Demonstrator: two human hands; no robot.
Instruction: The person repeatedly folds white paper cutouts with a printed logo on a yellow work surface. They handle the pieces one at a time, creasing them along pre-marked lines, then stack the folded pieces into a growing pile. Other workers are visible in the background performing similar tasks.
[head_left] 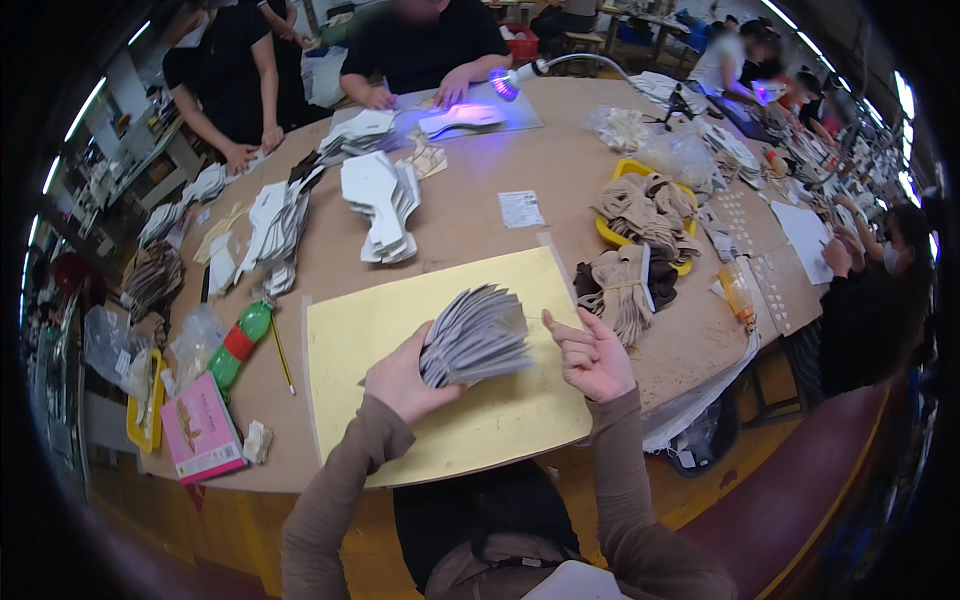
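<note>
My left hand (408, 385) is closed around a thick bundle of grey fabric pieces (478, 338), gripping its left end. The layers fan out toward the right, above a yellow board (385, 310). My right hand (597, 362) is raised just right of the bundle, palm partly up and fingers bent. A thin, pale strand seems to run from the bundle to its fingertips; what the strand is made of is too small to tell. Near the right hand lies a tied bundle of beige fabric pieces (622, 295), with dark pieces beside it.
A yellow basket (607, 232) holds beige fabric. White cut-piece stacks (380, 205) stand farther back. At left are a green bottle (254, 325), a pencil (283, 355) and a pink book (203, 430). Co-workers sit across the table near a lit lamp (505, 84). An orange bottle (738, 292) lies right.
</note>
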